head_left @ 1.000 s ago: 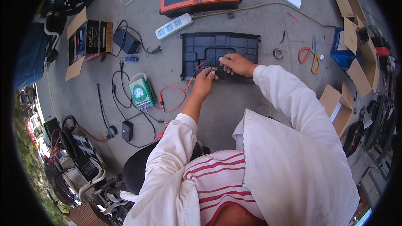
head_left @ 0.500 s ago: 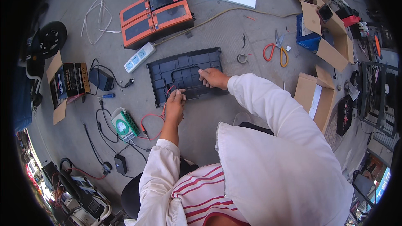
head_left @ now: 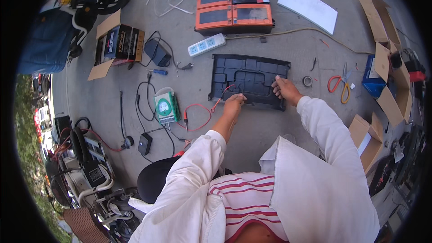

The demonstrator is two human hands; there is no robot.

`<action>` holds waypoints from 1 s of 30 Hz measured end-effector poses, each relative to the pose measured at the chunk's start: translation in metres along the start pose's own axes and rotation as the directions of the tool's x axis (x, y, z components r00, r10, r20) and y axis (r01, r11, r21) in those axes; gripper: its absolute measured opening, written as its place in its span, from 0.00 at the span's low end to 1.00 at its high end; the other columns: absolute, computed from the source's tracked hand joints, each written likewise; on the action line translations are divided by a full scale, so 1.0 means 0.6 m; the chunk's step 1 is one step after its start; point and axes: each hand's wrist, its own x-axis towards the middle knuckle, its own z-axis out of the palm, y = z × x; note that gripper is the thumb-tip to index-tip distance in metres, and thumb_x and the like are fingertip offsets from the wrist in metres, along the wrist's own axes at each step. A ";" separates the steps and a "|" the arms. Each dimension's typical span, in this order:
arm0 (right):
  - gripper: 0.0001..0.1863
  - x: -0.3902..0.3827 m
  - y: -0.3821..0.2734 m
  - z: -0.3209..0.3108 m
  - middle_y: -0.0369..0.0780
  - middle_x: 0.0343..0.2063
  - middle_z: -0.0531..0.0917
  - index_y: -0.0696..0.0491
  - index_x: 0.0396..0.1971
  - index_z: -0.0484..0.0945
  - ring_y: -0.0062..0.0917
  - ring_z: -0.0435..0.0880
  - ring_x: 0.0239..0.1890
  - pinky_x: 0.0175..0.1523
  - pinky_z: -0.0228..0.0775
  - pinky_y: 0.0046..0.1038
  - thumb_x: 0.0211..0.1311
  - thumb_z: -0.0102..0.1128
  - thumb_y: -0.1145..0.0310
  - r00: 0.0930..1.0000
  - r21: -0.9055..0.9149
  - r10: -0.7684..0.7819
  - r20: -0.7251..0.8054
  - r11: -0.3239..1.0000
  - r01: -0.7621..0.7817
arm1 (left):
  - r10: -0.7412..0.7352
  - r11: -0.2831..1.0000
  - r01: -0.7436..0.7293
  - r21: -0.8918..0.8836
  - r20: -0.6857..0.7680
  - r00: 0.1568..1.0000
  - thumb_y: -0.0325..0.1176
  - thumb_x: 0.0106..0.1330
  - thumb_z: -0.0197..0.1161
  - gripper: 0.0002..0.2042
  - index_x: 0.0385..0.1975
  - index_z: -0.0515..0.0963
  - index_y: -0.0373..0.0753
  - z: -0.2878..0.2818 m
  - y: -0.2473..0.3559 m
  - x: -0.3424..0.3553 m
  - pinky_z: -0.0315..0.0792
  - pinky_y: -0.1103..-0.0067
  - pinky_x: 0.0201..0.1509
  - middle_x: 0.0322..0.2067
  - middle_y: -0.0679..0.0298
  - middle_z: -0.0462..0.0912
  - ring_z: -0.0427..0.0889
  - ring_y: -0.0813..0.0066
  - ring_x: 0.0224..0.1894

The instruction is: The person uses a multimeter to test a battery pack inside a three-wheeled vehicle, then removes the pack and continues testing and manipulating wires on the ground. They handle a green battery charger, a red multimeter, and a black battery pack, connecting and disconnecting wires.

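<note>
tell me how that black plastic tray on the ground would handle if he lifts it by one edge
The black plastic tray is probably light and fairly stiff: it is thin, ribbed moulding lying flat. Lifted at the right hand edge alone, it may flex and drag the red wire.

White long-sleeved jacket; red-and-white striped shirt beneath; bare hands.

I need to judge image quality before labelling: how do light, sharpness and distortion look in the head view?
Head view: bright, even daylight on the concrete floor; left hand and right hand on the black tray look sharp; fisheye bends the edges and darkens the corners; no strong glare.
</note>
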 end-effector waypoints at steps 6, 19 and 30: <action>0.27 -0.003 0.001 -0.007 0.33 0.24 0.77 0.55 0.36 0.77 0.17 0.73 0.25 0.29 0.66 0.22 0.76 0.41 0.45 0.998 0.033 0.049 0.030 0.998 -0.050 | 0.108 0.994 -0.109 0.018 0.049 0.993 0.44 0.77 0.50 0.14 0.38 0.77 0.42 0.008 -0.012 -0.002 0.56 0.83 0.30 0.23 0.75 0.66 0.59 0.86 0.25; 0.24 0.059 -0.113 -0.137 0.33 0.26 0.78 0.57 0.45 0.76 0.17 0.74 0.26 0.32 0.67 0.21 0.77 0.41 0.49 0.906 0.297 -0.179 -0.384 0.905 0.305 | 0.164 0.961 -0.129 0.244 -0.126 0.978 0.43 0.74 0.54 0.16 0.30 0.80 0.38 0.005 -0.051 0.015 0.69 0.76 0.38 0.26 0.66 0.78 0.73 0.76 0.32; 0.20 0.007 -0.041 -0.032 0.31 0.24 0.78 0.52 0.41 0.77 0.15 0.73 0.24 0.28 0.64 0.20 0.76 0.46 0.51 0.993 0.110 -0.013 -0.116 0.994 0.026 | 0.277 0.821 -0.152 0.550 -0.151 0.949 0.45 0.71 0.56 0.16 0.37 0.83 0.37 0.013 -0.056 0.001 0.75 0.64 0.45 0.33 0.55 0.86 0.84 0.54 0.38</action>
